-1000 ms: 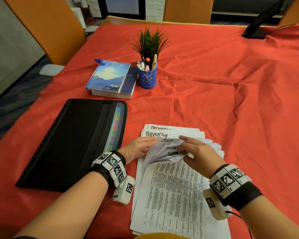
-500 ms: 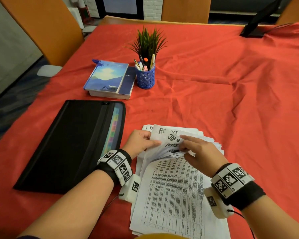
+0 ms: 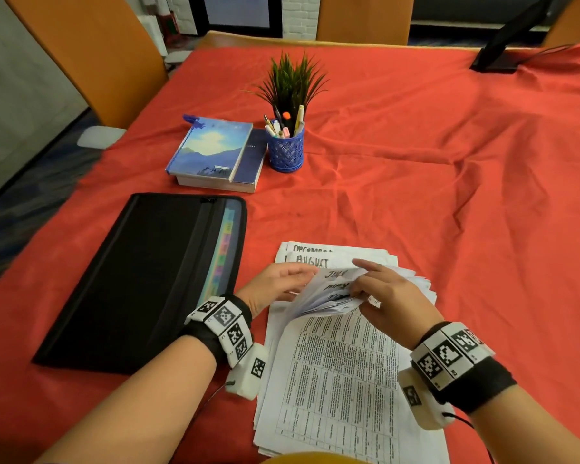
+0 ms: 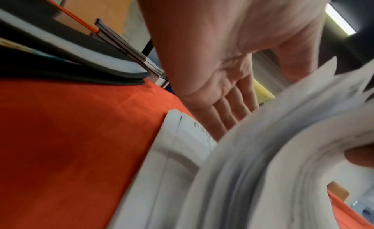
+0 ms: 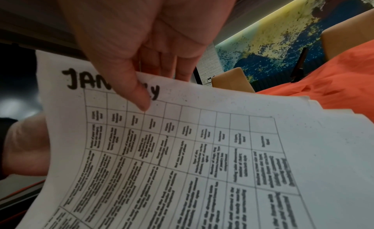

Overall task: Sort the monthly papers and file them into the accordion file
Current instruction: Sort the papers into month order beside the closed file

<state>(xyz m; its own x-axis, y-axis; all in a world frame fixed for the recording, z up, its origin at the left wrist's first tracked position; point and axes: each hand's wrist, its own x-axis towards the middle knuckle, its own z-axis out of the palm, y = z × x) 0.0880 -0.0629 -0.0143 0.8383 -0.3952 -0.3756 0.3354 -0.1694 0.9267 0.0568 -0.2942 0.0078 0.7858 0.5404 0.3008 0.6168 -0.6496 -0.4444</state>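
August sheet (image 3: pixel 310 261) bared — beyond hands (image 3: pixel 387 298).

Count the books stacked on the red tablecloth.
2. A blue spiral-bound notebook with a mountain cover lies on top of a thicker dark blue book, both left of the blue mesh pen cup. A thinner one could be hidden between them.
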